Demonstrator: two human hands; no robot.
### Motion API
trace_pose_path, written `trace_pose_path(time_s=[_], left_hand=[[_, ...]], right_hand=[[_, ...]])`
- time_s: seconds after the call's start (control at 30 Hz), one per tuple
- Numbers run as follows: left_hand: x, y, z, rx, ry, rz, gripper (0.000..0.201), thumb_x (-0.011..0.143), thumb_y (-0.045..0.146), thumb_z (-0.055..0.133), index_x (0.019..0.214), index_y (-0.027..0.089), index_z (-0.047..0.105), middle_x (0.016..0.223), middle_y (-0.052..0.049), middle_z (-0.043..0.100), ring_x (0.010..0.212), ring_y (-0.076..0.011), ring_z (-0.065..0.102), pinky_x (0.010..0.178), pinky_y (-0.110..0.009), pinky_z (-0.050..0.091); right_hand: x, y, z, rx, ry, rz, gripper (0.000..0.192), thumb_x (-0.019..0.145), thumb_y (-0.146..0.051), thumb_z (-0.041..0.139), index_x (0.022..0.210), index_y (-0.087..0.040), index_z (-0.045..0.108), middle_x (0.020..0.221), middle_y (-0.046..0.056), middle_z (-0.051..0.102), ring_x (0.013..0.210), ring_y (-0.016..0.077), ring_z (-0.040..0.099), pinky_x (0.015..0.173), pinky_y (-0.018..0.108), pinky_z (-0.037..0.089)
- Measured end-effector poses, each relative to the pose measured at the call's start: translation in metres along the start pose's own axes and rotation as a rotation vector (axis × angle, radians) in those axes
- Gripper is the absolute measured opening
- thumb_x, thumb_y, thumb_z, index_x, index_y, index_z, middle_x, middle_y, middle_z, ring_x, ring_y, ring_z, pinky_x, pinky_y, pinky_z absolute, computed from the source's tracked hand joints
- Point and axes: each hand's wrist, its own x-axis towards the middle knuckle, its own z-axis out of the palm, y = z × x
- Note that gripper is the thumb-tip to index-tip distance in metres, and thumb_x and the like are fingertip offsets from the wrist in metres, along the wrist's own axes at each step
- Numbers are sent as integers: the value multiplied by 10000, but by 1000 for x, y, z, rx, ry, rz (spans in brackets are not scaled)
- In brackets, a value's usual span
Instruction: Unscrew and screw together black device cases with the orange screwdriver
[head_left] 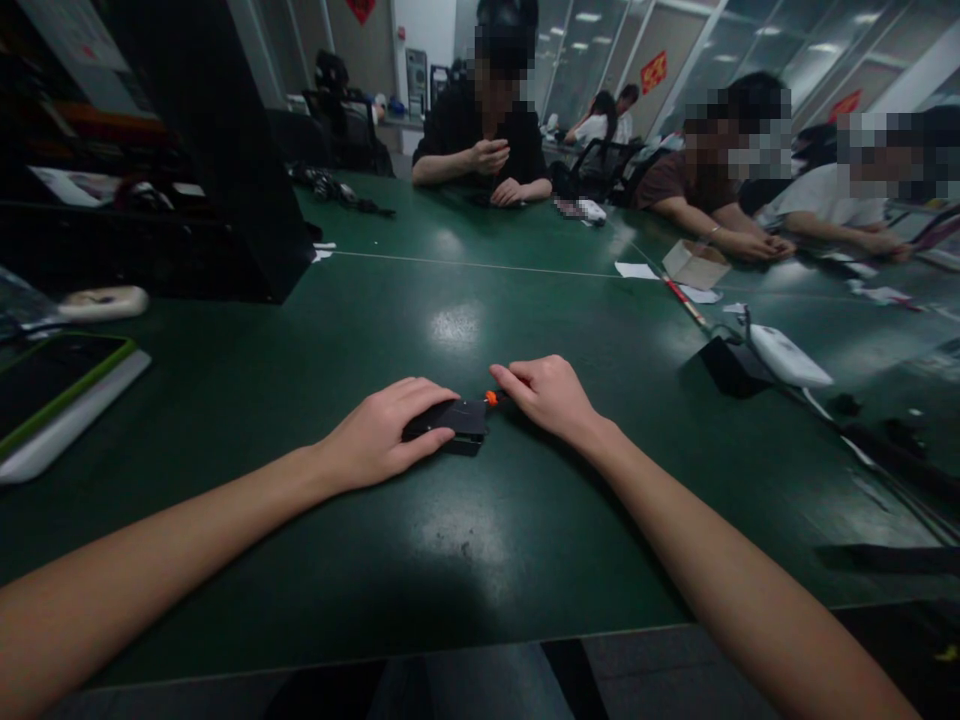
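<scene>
A small flat black box [466, 418] lies on the green tabletop in front of me. My left hand [397, 425] is closed around its left part, with the thumb along the near side and the fingers over the top. Just right of the box, my right hand [551, 395] is curled shut on a small orange-and-black piece [492, 398]. The orange end shows beside the box's right edge, while the rest is mostly hidden in my fist. Whether this piece touches the box, I cannot tell.
A green-edged device [67, 385] lies at left, near a black stand [217, 150]. At right are a white device [791, 355], a black block [731, 365], cables and an open cardboard box [696, 264]. Several people sit across the table, one directly opposite [480, 150].
</scene>
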Motion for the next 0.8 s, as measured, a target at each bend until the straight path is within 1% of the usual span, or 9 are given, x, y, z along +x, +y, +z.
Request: trace_pose_path(time_s=[0.1,0.3,0.43,0.53,0.67,0.73,0.8], left_hand=[[0,-1,1,-3,17,-16,371,1007,391,560,1286,149,598,1218,-120,673,1118,-267,618,978,-412,488],[0,-1,1,-7,28,-26,369,1007,403,557,1265,142,601,1204,-124,674,1103,-271,621,967,-419,494],[1,0,0,-19,27,-28,367,1011,402,547,1258,135,597,1185,-124,665,1079,-264,624,941,-404,500],[1,1,0,-19,25,-30,367,1005,404,554,1248,134,602,1177,-125,664,1069,-265,628,930,-403,505],[1,1,1,-6,34,-15,364,999,390,565,1255,135,608,1200,-135,670,1090,-269,631,953,-421,506],[1,1,0,11,37,8,363,997,382,569,1259,136,614,1198,-138,681,1094,-271,635,959,-428,508],[0,0,0,28,40,32,365,994,379,573,1263,138,623,1185,-135,695,1082,-271,642,951,-429,515]], right_hand=[[0,1,2,24,52,66,606,1010,-545,414,523,-185,452,497,-33,335,497,93,301,585,304,194],[0,2,-1,-19,140,50,544,1007,-493,449,555,-190,452,544,-15,443,532,102,353,600,305,215],[1,5,-1,-38,176,53,525,1011,-483,454,575,-191,444,573,-9,475,551,106,362,608,304,223],[0,1,1,-43,168,30,532,1018,-492,444,582,-186,466,580,-5,493,559,106,380,610,299,230],[-6,-14,4,-114,156,-21,570,1022,-530,417,599,-175,556,591,14,545,565,112,396,606,300,229],[-8,-19,5,-123,114,-53,588,1032,-532,390,619,-172,601,588,18,561,562,114,414,604,298,233],[-9,-21,5,-97,35,-102,587,1043,-516,375,648,-170,638,591,15,574,563,111,440,607,290,247]])
